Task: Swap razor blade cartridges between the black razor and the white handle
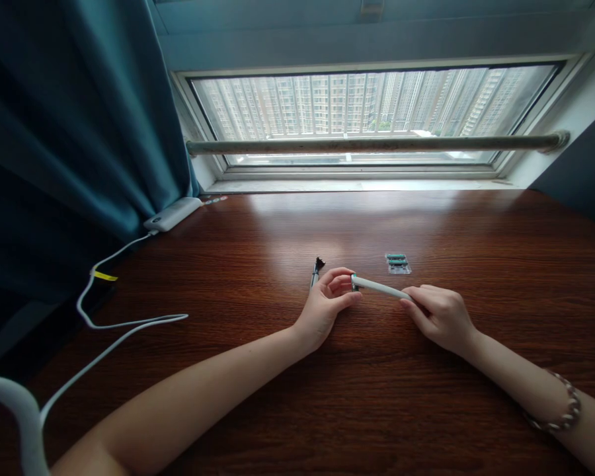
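A razor with a slim white handle (381,287) spans the gap between my two hands above the table. My left hand (322,305) pinches its small dark-and-green head (355,283) between thumb and fingers. The handle's far end sits in the closed fingers of my right hand (441,316). Just behind my left hand lies a second razor (317,270) with a black head, its handle partly hidden by the fingers. A clear plastic pack (398,264) with green-striped blade cartridges lies flat beyond the handle.
A white power bank (173,214) rests at the table's left edge against the blue curtain (123,119). Its white cable (114,325) with a yellow tag (105,276) loops down the left side. A rail (377,145) crosses the window behind the brown wooden table (258,410).
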Motion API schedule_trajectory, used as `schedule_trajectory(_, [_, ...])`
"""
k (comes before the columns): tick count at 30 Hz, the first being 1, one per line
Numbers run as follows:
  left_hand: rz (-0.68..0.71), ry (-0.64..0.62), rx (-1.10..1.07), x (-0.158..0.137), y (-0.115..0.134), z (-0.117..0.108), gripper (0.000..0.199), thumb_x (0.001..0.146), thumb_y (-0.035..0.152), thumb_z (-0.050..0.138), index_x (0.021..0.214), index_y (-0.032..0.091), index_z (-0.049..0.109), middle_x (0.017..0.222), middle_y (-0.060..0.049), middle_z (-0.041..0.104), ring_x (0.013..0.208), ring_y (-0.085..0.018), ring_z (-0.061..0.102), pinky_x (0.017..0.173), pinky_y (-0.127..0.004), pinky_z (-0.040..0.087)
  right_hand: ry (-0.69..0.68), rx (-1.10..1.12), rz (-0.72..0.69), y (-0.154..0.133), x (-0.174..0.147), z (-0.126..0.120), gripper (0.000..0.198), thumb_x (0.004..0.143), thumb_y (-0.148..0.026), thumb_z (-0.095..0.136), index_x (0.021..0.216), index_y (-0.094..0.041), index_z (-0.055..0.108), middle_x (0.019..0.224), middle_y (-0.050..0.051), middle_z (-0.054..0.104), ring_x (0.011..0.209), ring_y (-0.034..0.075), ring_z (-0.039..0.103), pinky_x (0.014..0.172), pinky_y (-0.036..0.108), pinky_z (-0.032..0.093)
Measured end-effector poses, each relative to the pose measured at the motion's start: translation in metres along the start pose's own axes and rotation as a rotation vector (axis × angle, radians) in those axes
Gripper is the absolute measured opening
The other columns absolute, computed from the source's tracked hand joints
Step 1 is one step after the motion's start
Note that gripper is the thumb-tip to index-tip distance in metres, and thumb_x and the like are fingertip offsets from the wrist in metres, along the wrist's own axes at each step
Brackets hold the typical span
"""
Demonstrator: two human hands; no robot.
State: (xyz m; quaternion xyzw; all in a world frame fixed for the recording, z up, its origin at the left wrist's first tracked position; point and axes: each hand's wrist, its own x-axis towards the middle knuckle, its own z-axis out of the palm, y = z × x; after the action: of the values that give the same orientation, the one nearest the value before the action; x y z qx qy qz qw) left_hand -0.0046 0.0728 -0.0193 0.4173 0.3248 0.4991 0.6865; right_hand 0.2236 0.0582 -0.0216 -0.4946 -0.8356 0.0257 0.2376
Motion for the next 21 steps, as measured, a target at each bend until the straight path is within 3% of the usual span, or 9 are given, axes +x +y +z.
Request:
schedule_trajectory(3, [-0.003, 0.01, -0.004, -0.0001, 0.0007, 0.0006, 0.033, 0.064, 0.014, 0.069, 0.093, 0.022, 0.056, 0.092, -0.001, 0.061, 0.09, -0.013, 0.056, 0.083, -0.026, 0.04, 0.029, -0.012, 0.026, -0.0003, -0.0013, 0.0004, 0.026, 0.085, -0.033, 0.043, 0.082, -0.017, 0.063, 0.059, 0.003, 0.056, 0.056, 0.014, 0.051, 0.057, 0.024, 0.034])
schedule_trajectory(7, [0.0, -0.02, -0.009, -0.0005, 0.0011, 0.0011, 0.032, 0.065, 0.014, 0.068, 0.093, 0.021, 0.055, 0.096, -0.002, 0.061, 0.091, -0.013, 0.055, 0.083, -0.026, 0.04, 0.011, 0.025, -0.053, -0.0004, -0.0027, 0.0002, 0.025, 0.083, -0.033, 0.044, 0.083, -0.016, 0.063, 0.059, 0.003, 0.056, 0.056, 0.014, 0.05, 0.057, 0.024, 0.034])
schedule_trajectory(13, [0.001, 0.013, 0.009, 0.0001, 0.0002, 0.0006, 0.035, 0.061, 0.014, 0.071, 0.092, 0.021, 0.056, 0.093, -0.002, 0.062, 0.091, -0.015, 0.056, 0.082, -0.028, 0.041, 0.049, -0.047, 0.041, -0.0016, -0.0014, 0.0004, 0.026, 0.084, -0.034, 0.043, 0.078, -0.018, 0.063, 0.058, 0.003, 0.057, 0.057, 0.014, 0.053, 0.057, 0.024, 0.034])
schedule_trajectory(18, [-0.012, -0.023, -0.005, -0.0004, 0.003, 0.0021, 0.033, 0.063, 0.015, 0.07, 0.092, 0.02, 0.056, 0.097, -0.004, 0.062, 0.092, -0.015, 0.056, 0.081, -0.027, 0.041, 0.005, 0.058, -0.096, -0.0008, -0.0027, 0.0015, 0.023, 0.084, -0.03, 0.043, 0.082, -0.016, 0.061, 0.062, 0.004, 0.058, 0.058, 0.014, 0.052, 0.057, 0.024, 0.035])
schedule_trajectory(21, [-0.012, -0.024, -0.028, -0.0002, 0.0033, 0.0022, 0.033, 0.063, 0.012, 0.069, 0.092, 0.02, 0.056, 0.097, -0.003, 0.062, 0.092, -0.014, 0.055, 0.081, -0.026, 0.041, -0.007, 0.053, -0.088, -0.0004, -0.0033, 0.0022, 0.022, 0.084, -0.03, 0.043, 0.084, -0.016, 0.061, 0.064, 0.004, 0.059, 0.06, 0.015, 0.053, 0.059, 0.025, 0.036])
